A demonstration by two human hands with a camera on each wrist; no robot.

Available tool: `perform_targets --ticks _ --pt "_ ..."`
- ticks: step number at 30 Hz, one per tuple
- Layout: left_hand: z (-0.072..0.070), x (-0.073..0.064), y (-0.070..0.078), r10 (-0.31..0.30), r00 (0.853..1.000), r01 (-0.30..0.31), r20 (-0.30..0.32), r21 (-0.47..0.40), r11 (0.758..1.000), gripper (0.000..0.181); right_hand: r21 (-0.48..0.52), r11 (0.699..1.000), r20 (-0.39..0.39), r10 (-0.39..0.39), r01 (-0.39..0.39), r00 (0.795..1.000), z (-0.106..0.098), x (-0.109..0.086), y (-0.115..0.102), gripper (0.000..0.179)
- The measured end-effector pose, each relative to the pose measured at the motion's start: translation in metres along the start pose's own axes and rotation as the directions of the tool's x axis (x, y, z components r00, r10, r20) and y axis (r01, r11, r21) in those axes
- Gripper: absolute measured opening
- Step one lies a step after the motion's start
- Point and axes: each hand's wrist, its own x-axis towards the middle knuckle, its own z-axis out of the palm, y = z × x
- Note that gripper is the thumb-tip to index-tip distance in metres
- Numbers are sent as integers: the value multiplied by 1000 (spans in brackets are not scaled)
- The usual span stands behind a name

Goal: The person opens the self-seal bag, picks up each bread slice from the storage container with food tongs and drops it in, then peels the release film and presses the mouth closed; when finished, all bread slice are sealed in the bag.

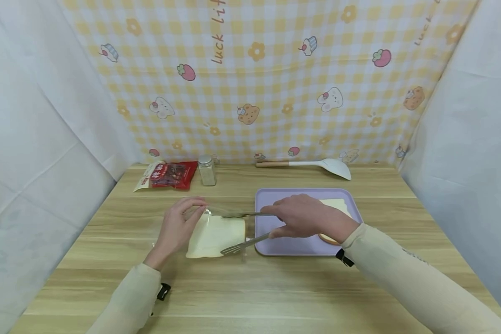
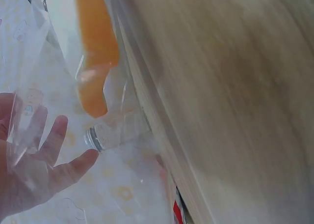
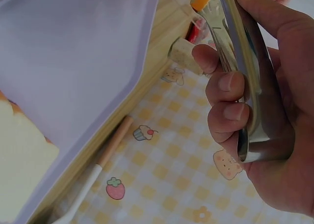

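My left hand (image 1: 181, 220) pinches the edge of a clear plastic bag (image 2: 117, 101) between thumb and fingers. Inside the bag is bread (image 1: 217, 235), its pale face up and a brown-orange crust (image 2: 98, 42) along the side. My right hand (image 1: 302, 215) grips metal tongs (image 3: 255, 86), fingers curled round the handle. The two arms of the tongs stand apart, reaching left over the bag; the slotted tip (image 1: 232, 249) of the nearer arm overlaps the front of the bread. Behind my right hand, another bread slice (image 3: 22, 160) lies on a purple tray (image 1: 288, 248).
At the back left lie a red and white food packet (image 1: 173, 175) and a small clear shaker jar (image 1: 207, 170) with a metal lid. A white spatula (image 1: 336, 168) with a wooden handle lies behind the tray. Patterned cloth (image 1: 254, 83) hangs along the table's rear edge.
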Motion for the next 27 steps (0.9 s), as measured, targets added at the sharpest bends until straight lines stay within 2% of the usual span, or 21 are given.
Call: perform_targets --ticks 5,11,17,27 --pt "0 0 3 19 1000 -19 11 -9 1000 16 24 1000 16 -5 4 1000 -3 2 0 55" --pt "-4 1 4 17 1000 -18 -21 -25 1000 15 46 999 44 16 -18 999 -3 2 3 53" --pt "-4 -1 0 18 1000 -18 -10 -29 999 15 30 1000 15 1 -2 1000 -3 0 1 53" --pt "3 -2 -2 67 998 -67 6 -8 998 14 18 999 -19 -42 42 999 -7 5 -2 57"
